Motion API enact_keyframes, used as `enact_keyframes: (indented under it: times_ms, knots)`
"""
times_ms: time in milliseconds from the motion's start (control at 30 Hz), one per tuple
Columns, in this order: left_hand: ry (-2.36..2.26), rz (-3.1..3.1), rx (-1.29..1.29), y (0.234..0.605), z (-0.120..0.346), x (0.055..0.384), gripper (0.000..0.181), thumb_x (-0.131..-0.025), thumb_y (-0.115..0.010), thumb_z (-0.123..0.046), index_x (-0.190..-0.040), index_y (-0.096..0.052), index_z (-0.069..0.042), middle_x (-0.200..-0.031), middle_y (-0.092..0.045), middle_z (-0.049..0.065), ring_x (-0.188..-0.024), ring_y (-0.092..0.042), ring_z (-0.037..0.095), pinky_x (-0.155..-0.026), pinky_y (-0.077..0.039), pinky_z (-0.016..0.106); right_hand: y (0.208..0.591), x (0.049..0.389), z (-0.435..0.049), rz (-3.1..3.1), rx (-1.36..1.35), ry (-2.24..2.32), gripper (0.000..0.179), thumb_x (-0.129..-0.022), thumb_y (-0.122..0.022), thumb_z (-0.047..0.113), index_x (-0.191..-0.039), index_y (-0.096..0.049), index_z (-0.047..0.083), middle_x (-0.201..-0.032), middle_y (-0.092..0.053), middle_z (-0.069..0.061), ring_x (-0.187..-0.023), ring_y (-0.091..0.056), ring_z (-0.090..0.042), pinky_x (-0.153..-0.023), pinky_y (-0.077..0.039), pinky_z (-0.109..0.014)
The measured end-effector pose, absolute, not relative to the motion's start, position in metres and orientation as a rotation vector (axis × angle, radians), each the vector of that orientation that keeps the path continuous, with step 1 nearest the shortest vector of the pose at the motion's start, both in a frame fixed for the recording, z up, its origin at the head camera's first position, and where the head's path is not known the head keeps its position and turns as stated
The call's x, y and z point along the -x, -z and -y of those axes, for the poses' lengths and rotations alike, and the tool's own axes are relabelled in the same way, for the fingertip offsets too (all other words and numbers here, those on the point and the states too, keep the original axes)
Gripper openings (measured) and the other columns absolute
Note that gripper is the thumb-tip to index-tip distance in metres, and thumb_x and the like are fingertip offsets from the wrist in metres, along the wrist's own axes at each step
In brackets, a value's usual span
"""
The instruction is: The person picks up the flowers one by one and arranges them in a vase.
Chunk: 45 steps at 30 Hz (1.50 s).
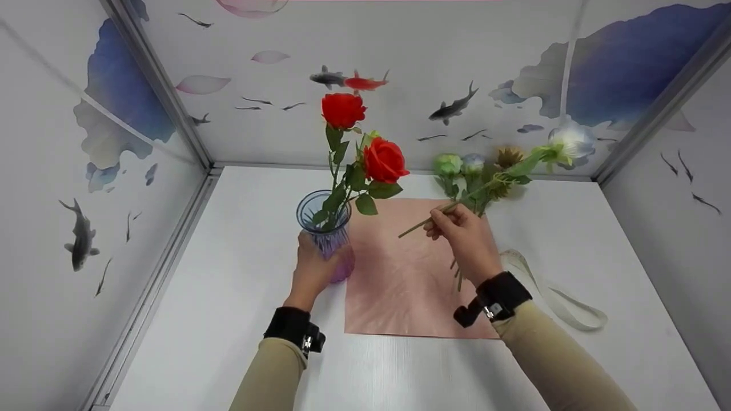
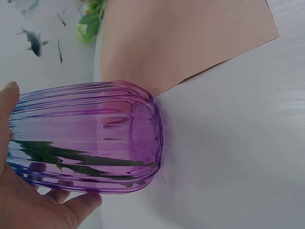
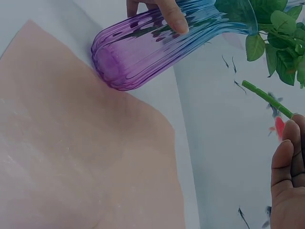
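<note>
My left hand (image 1: 311, 267) grips a ribbed glass vase (image 2: 109, 129), blue at the rim and purple toward the base. Two red roses (image 1: 385, 160) with green leaves stand in it, leaning right; their stems show through the glass. To the right, my right hand (image 1: 468, 242) pinches the green stem (image 3: 267, 98) of a pale white-blue flower (image 1: 573, 140). That stem slants, its cut end pointing toward the vase and its bloom up to the far right. In the right wrist view, the cut end is apart from the vase.
A pink paper sheet (image 1: 400, 297) lies flat right of the vase. Several other flowers, among them a green bloom (image 1: 448, 164) and a brown one (image 1: 509, 157), lie at its far right. A pale ribbon (image 1: 571, 311) curls near my right forearm. Painted walls (image 1: 411, 51) enclose the white table.
</note>
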<state>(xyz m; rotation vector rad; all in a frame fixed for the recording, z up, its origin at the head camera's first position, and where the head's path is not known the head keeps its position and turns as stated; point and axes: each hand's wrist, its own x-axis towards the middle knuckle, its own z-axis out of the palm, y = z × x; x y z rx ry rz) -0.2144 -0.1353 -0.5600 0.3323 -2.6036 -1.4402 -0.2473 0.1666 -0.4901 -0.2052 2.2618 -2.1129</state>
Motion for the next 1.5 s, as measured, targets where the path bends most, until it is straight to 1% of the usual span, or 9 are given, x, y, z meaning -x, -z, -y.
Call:
enact_keyframes:
  times_ms: [33, 333, 433, 600, 800, 967, 1200, 1400, 1500]
  knots:
    - [1.444, 2.601, -0.332, 0.56, 0.135, 0.214, 0.098, -0.085, -0.075, -0.041, -0.153, -0.019, 0.002, -0.147, -0.042, 0.028, -0.141, -0.043, 0.04, -0.111, -0.042, 0.057, 0.489, 0.247, -0.166, -2.276, 0.207, 2.1, 0.043, -0.097, -0.068, 0.043, -0.117, -0.063, 0.006, -0.102, -0.071, -0.019, -0.095, -0.069, -0.031, -0.086, -0.059, -0.037]
    - [1.488, 2.585, -0.334, 0.559, 0.135, 0.214, 0.101, -0.085, -0.076, -0.042, -0.154, -0.017, 0.001, -0.15, -0.041, 0.027, -0.142, -0.043, 0.038, -0.113, -0.04, 0.055, 0.481, 0.245, -0.163, -2.354, 0.219, 2.017, 0.048, -0.095, -0.067, 0.05, -0.12, -0.062, 0.009, -0.104, -0.073, -0.017, -0.097, -0.07, -0.029, -0.088, -0.058, -0.038]
    - [1.48, 2.589, -0.326, 0.56, 0.135, 0.215, 0.099, -0.086, -0.076, -0.042, -0.154, -0.017, 0.001, -0.149, -0.041, 0.027, -0.142, -0.043, 0.038, -0.113, -0.04, 0.055, 0.48, 0.245, -0.161, -2.312, 0.245, 2.055, 0.048, -0.096, -0.067, 0.047, -0.121, -0.061, 0.006, -0.104, -0.072, -0.018, -0.096, -0.069, -0.029, -0.089, -0.058, -0.039]
    - [1.48, 2.588, -0.329, 0.56, 0.136, 0.214, 0.098, -0.086, -0.076, -0.041, -0.153, -0.018, 0.002, -0.149, -0.042, 0.027, -0.142, -0.044, 0.038, -0.113, -0.04, 0.055, 0.476, 0.245, -0.156, -2.186, 0.272, 2.152, 0.043, -0.098, -0.068, 0.038, -0.12, -0.059, 0.002, -0.104, -0.071, -0.019, -0.094, -0.069, -0.027, -0.088, -0.058, -0.035]
    - [1.479, 2.571, -0.334, 0.561, 0.136, 0.215, 0.097, -0.084, -0.077, -0.042, -0.15, -0.022, 0.002, -0.145, -0.045, 0.027, -0.139, -0.046, 0.038, -0.112, -0.041, 0.053, 0.471, 0.245, -0.15, -2.104, 0.297, 2.207, 0.042, -0.097, -0.069, 0.035, -0.119, -0.059, 0.001, -0.102, -0.071, -0.019, -0.092, -0.068, -0.026, -0.087, -0.058, -0.034]
    - [1.474, 2.587, -0.357, 0.561, 0.136, 0.214, 0.1, -0.084, -0.077, -0.045, -0.151, -0.02, 0.002, -0.148, -0.043, 0.027, -0.141, -0.044, 0.038, -0.112, -0.041, 0.055, 0.467, 0.244, -0.146, -2.053, 0.358, 2.232, 0.04, -0.097, -0.07, 0.033, -0.118, -0.06, 0.001, -0.1, -0.07, -0.02, -0.091, -0.068, -0.027, -0.088, -0.058, -0.036]
    - [1.466, 2.598, -0.355, 0.558, 0.135, 0.214, 0.101, -0.084, -0.076, -0.042, -0.153, -0.018, 0.002, -0.148, -0.043, 0.028, -0.139, -0.046, 0.039, -0.111, -0.042, 0.055, 0.459, 0.242, -0.137, -2.02, 0.427, 2.261, 0.036, -0.097, -0.07, 0.029, -0.115, -0.06, 0.0, -0.097, -0.07, -0.019, -0.087, -0.068, -0.027, -0.086, -0.058, -0.037]
    - [1.423, 2.641, -0.354, 0.558, 0.135, 0.212, 0.1, -0.085, -0.073, -0.041, -0.154, -0.014, 0.003, -0.149, -0.04, 0.03, -0.143, -0.042, 0.04, -0.11, -0.042, 0.057, 0.452, 0.238, -0.128, -1.969, 0.526, 2.305, 0.028, -0.1, -0.067, 0.019, -0.114, -0.06, -0.004, -0.094, -0.072, -0.016, -0.084, -0.069, -0.023, -0.083, -0.059, -0.036]
    - [1.403, 2.647, -0.347, 0.558, 0.135, 0.212, 0.1, -0.086, -0.072, -0.041, -0.153, -0.014, 0.003, -0.148, -0.04, 0.031, -0.142, -0.042, 0.041, -0.109, -0.043, 0.057, 0.449, 0.237, -0.124, -1.957, 0.595, 2.315, 0.022, -0.101, -0.064, 0.014, -0.113, -0.061, -0.003, -0.093, -0.072, -0.017, -0.084, -0.07, -0.024, -0.081, -0.059, -0.035]
